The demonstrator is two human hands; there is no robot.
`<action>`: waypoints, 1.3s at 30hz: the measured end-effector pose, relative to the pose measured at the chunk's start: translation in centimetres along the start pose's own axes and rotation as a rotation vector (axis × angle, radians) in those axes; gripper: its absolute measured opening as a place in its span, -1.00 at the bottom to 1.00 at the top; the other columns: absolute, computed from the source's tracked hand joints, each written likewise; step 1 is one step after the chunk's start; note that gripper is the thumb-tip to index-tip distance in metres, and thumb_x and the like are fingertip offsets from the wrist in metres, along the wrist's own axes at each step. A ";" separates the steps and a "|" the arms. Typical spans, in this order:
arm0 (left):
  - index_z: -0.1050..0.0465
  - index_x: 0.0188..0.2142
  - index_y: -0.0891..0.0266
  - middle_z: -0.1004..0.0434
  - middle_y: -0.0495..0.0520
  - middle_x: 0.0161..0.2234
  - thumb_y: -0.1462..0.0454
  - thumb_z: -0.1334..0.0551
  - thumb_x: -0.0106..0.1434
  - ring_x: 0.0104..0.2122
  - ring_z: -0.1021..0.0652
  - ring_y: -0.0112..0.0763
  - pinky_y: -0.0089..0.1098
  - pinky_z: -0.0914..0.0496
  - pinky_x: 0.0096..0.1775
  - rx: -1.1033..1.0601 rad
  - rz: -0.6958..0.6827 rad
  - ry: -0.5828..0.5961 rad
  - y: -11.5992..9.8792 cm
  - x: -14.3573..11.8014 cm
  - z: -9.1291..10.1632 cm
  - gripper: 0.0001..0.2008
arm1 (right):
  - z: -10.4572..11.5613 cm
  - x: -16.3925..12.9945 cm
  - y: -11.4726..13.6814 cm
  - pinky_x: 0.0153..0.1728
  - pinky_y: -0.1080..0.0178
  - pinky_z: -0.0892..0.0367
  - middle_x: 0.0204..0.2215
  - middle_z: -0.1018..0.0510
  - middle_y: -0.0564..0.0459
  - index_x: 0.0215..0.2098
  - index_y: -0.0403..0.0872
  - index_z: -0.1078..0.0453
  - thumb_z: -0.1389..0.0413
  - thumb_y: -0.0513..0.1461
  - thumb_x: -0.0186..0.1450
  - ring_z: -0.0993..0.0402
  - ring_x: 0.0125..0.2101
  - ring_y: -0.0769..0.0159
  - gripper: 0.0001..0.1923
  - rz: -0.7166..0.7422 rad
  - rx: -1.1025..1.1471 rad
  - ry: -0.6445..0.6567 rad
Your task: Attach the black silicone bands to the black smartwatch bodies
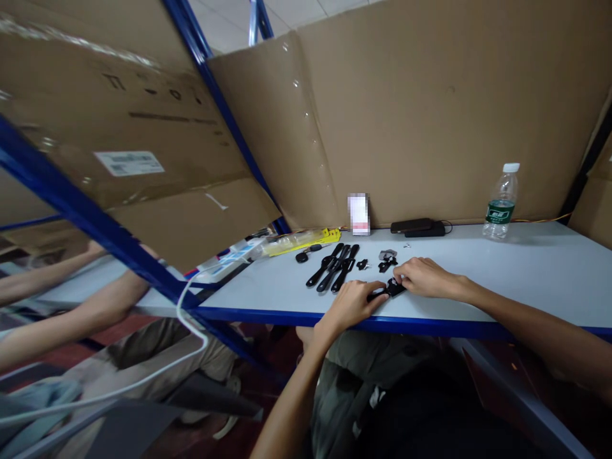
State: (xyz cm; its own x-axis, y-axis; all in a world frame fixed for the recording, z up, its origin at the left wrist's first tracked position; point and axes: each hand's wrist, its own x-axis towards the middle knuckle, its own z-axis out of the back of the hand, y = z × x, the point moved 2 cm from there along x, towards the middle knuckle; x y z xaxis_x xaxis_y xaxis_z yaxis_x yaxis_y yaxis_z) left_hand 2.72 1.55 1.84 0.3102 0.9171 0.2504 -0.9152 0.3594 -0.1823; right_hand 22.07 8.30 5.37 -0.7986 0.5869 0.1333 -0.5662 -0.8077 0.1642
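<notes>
Cardboard sheets (430, 108) wall the back of the pale worktop (526, 274). A water bottle (500, 203) stands at two o'clock from the hands. Black straps (335, 268) lie just at eleven o'clock. Near the front edge, the left hand (354, 304) and right hand (423, 277) both pinch a small black part (389, 290) between their fingers.

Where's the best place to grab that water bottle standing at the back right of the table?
Grip the water bottle around its body at the green label, coming from the front. It stands upright with open table before it and the cardboard wall close behind, so a front sideways grasp looks easiest.
</notes>
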 end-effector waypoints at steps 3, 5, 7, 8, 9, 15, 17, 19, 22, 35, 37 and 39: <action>-0.58 0.02 0.11 -0.66 0.10 -0.38 0.06 -0.16 0.41 -0.33 -0.62 -0.23 -0.40 -0.31 -0.29 -0.001 -0.005 -0.001 0.0 0.0 0.0 -0.66 | -0.1 0.1 0.1 -0.37 0.25 -0.01 -0.28 -0.63 -0.02 -0.09 0.00 -0.54 0.02 -0.37 0.27 -0.46 -0.32 0.25 -0.63 0.023 0.024 -0.014; -0.59 -0.01 0.11 -0.65 0.08 -0.41 0.05 -0.15 0.41 -0.35 -0.62 -0.24 -0.41 -0.30 -0.31 0.008 -0.009 0.002 -0.1 0.0 0.1 -0.67 | -0.2 0.1 0.3 -0.35 0.26 -0.04 -0.27 -0.63 0.01 -0.14 0.02 -0.55 0.03 -0.39 0.26 -0.46 -0.30 0.27 -0.62 0.111 0.082 0.017; -0.59 0.00 0.10 -0.65 0.08 -0.40 0.06 -0.15 0.41 -0.34 -0.62 -0.23 -0.41 -0.30 -0.31 0.012 -0.006 0.004 -0.1 0.0 0.1 -0.67 | -0.2 0.2 0.3 -0.35 0.26 -0.04 -0.30 -0.63 0.02 -0.23 0.00 -0.56 0.03 -0.38 0.28 -0.45 -0.31 0.28 -0.67 0.115 0.076 0.014; -0.59 0.02 0.10 -0.66 0.08 -0.38 0.06 -0.16 0.41 -0.33 -0.62 -0.23 -0.40 -0.31 -0.30 0.011 -0.002 0.004 -0.1 0.0 0.1 -0.66 | -0.2 0.2 0.3 -0.37 0.25 -0.02 -0.31 -0.63 0.00 -0.24 -0.02 -0.55 0.03 -0.36 0.29 -0.45 -0.33 0.27 -0.68 0.084 0.048 0.000; -0.58 0.04 0.10 -0.67 0.09 -0.36 0.06 -0.17 0.41 -0.32 -0.63 -0.22 -0.40 -0.31 -0.29 0.009 0.004 0.002 0.0 0.0 0.1 -0.66 | -0.1 0.2 0.3 -0.38 0.24 -0.01 -0.32 -0.63 -0.02 -0.22 -0.03 -0.55 0.03 -0.35 0.29 -0.44 -0.35 0.26 -0.69 0.047 0.017 -0.020; -0.59 0.03 0.11 -0.67 0.11 -0.36 0.05 -0.16 0.41 -0.31 -0.64 -0.20 -0.39 -0.31 -0.30 0.020 0.002 0.008 0.0 0.0 0.1 -0.65 | 0.2 0.1 0.9 -0.39 0.22 0.02 -0.27 -0.64 -0.05 -0.15 0.00 -0.55 0.03 -0.33 0.31 -0.46 -0.33 0.23 -0.67 0.046 -0.022 -0.002; -0.58 0.04 0.11 -0.68 0.11 -0.35 0.05 -0.16 0.42 -0.31 -0.64 -0.19 -0.38 -0.31 -0.29 0.015 0.000 0.003 -0.1 0.0 0.1 -0.64 | 0.2 0.1 0.8 -0.40 0.20 0.03 -0.32 -0.63 -0.08 -0.22 -0.04 -0.56 0.05 -0.32 0.33 -0.45 -0.36 0.21 -0.68 -0.006 -0.071 -0.003; -0.57 0.06 0.11 -0.68 0.12 -0.35 0.06 -0.16 0.42 -0.30 -0.64 -0.20 -0.38 -0.32 -0.28 0.009 0.002 -0.002 -0.1 0.0 0.1 -0.64 | 0.3 0.0 0.6 -0.40 0.20 0.02 -0.34 -0.62 -0.10 -0.19 -0.06 -0.57 0.04 -0.32 0.32 -0.45 -0.38 0.20 -0.68 -0.055 -0.107 -0.020; -0.58 0.03 0.11 -0.68 0.10 -0.36 0.06 -0.17 0.41 -0.31 -0.64 -0.21 -0.39 -0.31 -0.30 0.011 -0.002 -0.001 -0.1 0.0 0.1 -0.66 | 0.2 0.0 0.5 -0.38 0.23 -0.01 -0.27 -0.64 -0.05 -0.06 0.01 -0.55 0.03 -0.36 0.28 -0.46 -0.34 0.22 -0.60 0.026 -0.037 -0.013; -0.58 0.04 0.10 -0.69 0.09 -0.35 0.07 -0.19 0.40 -0.30 -0.64 -0.21 -0.40 -0.33 -0.29 0.020 0.003 -0.001 0.1 0.1 -0.1 -0.66 | -0.1 0.2 0.2 -0.40 0.24 -0.01 -0.31 -0.64 0.00 -0.20 0.02 -0.58 0.01 -0.40 0.27 -0.46 -0.36 0.27 -0.65 0.098 0.028 -0.011; -0.58 0.05 0.10 -0.68 0.08 -0.36 0.07 -0.19 0.41 -0.31 -0.64 -0.22 -0.40 -0.33 -0.29 0.014 0.006 -0.002 0.1 0.1 -0.1 -0.66 | 0.0 0.3 0.2 -0.40 0.23 0.00 -0.36 -0.62 -0.03 -0.28 -0.03 -0.57 0.00 -0.39 0.27 -0.45 -0.39 0.26 -0.69 0.039 -0.019 -0.024; -0.58 0.05 0.10 -0.68 0.09 -0.36 0.07 -0.18 0.41 -0.30 -0.64 -0.21 -0.40 -0.33 -0.28 0.014 0.009 -0.003 0.1 0.1 -0.1 -0.66 | 0.1 0.3 0.1 -0.40 0.22 0.00 -0.37 -0.61 -0.06 -0.21 -0.04 -0.58 0.00 -0.39 0.27 -0.44 -0.40 0.24 -0.68 -0.006 -0.057 -0.051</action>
State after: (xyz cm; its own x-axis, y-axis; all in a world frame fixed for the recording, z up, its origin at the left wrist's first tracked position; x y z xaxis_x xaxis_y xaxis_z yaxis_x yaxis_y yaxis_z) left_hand 2.65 1.69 1.77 0.3017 0.9197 0.2514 -0.9214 0.3489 -0.1708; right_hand 21.80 8.35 5.54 -0.7844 0.5928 0.1826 -0.5829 -0.8051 0.1097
